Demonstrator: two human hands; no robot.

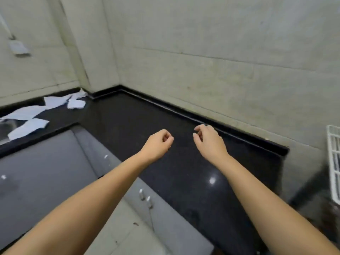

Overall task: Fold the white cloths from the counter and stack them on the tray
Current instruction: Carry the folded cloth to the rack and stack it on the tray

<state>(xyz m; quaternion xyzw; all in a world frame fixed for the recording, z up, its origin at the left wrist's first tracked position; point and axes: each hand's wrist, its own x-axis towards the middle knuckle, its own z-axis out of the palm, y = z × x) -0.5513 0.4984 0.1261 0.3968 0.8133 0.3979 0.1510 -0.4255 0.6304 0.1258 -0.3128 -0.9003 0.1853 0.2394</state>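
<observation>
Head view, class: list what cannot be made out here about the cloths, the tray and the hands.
- Tray: none in the head view; only a white wire rack, cut off by the right edge.
- White cloths: far left on the counter, blurred; their count is unclear, and some are cut by the left edge.
- Left hand and right hand: fingers curled over the counter; nothing seen held, but the palms face away.

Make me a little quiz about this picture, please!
1. True or false: the left hand holds a cloth.
2. Where do the white cloths lie? A) far left of the black counter B) right under the hands C) on the floor
3. Fill in: at the right edge stands a white wire ____.

Key: 1. False; both it and the right hand are loosely curled and hold nothing. 2. A. 3. rack.
</observation>
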